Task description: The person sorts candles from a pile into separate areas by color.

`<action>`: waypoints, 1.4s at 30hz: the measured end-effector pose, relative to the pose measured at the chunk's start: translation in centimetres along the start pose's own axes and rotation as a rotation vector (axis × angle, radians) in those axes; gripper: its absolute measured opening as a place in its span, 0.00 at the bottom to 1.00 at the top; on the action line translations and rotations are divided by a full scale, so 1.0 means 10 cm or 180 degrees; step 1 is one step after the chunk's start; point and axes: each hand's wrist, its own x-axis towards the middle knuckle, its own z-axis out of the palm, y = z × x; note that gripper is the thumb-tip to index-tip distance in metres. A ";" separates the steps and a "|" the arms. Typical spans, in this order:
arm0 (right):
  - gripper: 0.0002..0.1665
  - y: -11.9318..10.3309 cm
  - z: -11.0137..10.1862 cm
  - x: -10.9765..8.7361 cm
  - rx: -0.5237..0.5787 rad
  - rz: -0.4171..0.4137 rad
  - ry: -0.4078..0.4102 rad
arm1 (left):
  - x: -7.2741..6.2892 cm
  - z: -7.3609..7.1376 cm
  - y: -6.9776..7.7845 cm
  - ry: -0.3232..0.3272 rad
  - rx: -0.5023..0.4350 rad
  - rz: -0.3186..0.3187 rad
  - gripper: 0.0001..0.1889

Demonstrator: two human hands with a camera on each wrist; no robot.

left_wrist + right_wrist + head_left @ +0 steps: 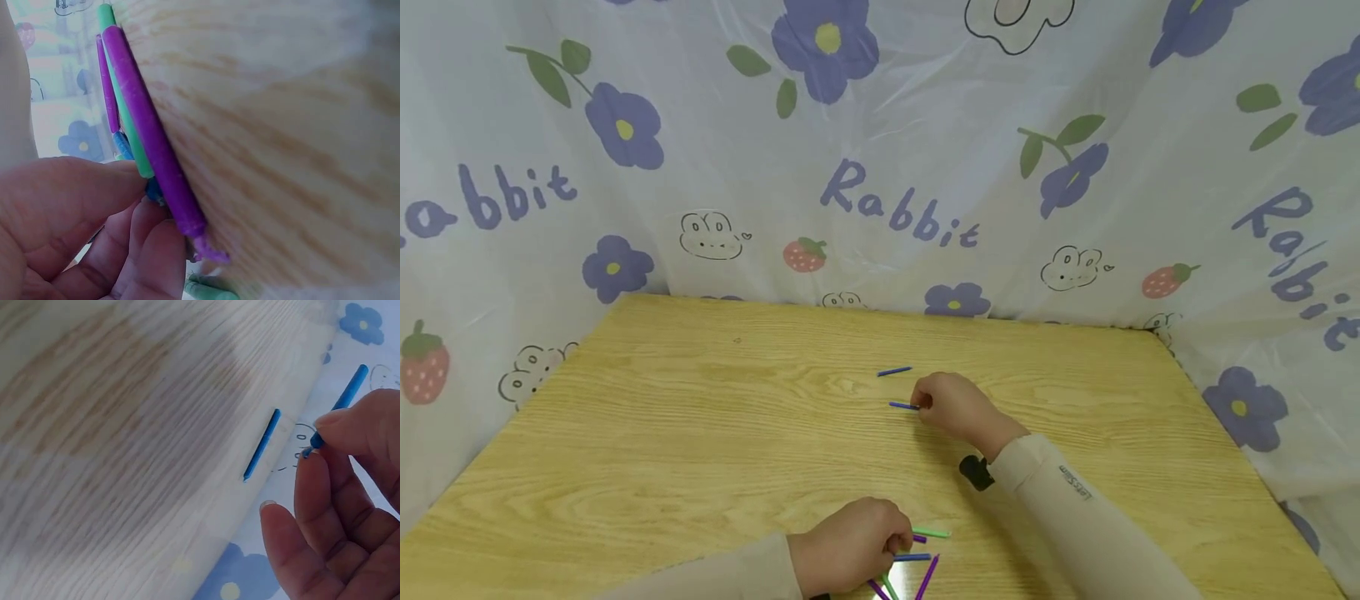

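In the head view my right hand (958, 408) is over the middle of the table, pinching a thin blue candle (350, 397) near its wick end between thumb and forefinger. Another blue candle (895, 372) lies on the wood just beyond it. Close to the near edge, my left hand (850, 546) pinches the end of a blue candle (913, 557), most of which the fingers hide in the left wrist view. Around those fingertips lie a green candle (932, 532), a purple candle (927, 577) and several more. A large purple candle (153, 134) with a bent wick crosses in front of the left fingertips.
The wood-grain table (700, 433) runs back to a white curtain (910, 125) printed with purple flowers, strawberries and the word Rabbit. A black wrist camera (976, 472) sits under the right wrist.
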 end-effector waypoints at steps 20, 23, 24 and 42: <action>0.10 0.00 0.06 0.36 0.0011 0.0187 -0.0064 | -0.02 -0.02 -0.02 -0.0002 -0.0011 -0.0055 0.12; 0.10 0.00 0.06 0.41 -0.0010 0.0241 -0.0048 | -0.02 -0.02 -0.02 0.0017 -0.0022 -0.0046 0.12; 0.10 0.01 0.06 0.42 -0.0015 0.0259 -0.0045 | -0.02 -0.01 -0.02 0.0018 -0.0023 -0.0043 0.11; 0.12 0.11 0.06 0.53 -0.0018 0.0415 -0.0016 | 0.01 0.01 -0.02 -0.0061 -0.0033 0.0051 0.10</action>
